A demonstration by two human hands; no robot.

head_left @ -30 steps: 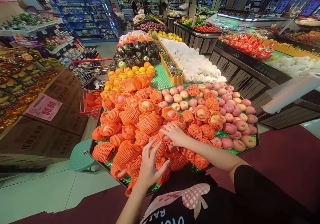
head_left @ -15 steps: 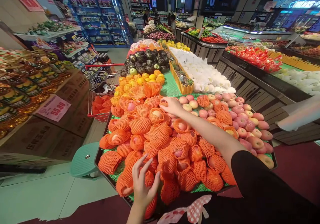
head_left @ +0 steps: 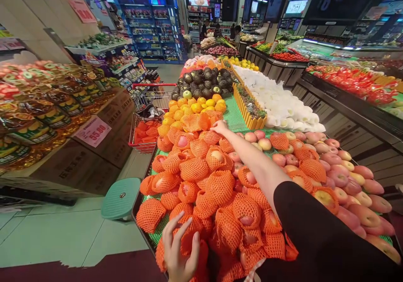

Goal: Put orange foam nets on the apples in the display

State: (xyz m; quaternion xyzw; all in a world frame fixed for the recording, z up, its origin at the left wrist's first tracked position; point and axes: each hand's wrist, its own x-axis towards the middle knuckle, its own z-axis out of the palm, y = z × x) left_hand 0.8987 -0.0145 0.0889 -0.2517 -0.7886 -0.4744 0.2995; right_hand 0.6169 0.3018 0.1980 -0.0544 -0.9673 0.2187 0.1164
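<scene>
Foam nets (head_left: pixel 192 123) lie just this side of the oranges (head_left: pixel 197 108), left of your nearer right hand (head_left: pixel 219 126), whose grip I can't tell; your left hand (head_left: pixel 179 252), spread, is well short of both.

Right sleeve (head_left: pixel 310 219): plain black cloth, short, cut edge near the elbow. Right forearm (head_left: pixel 255 160) bare to the wrist; right hand (head_left: pixel 221 127) bare. Left hand (head_left: pixel 180 248) bare, fingers slender. Pale patterned patch (head_left: pixel 254 270) at lower frame edge, mostly cut off.
</scene>
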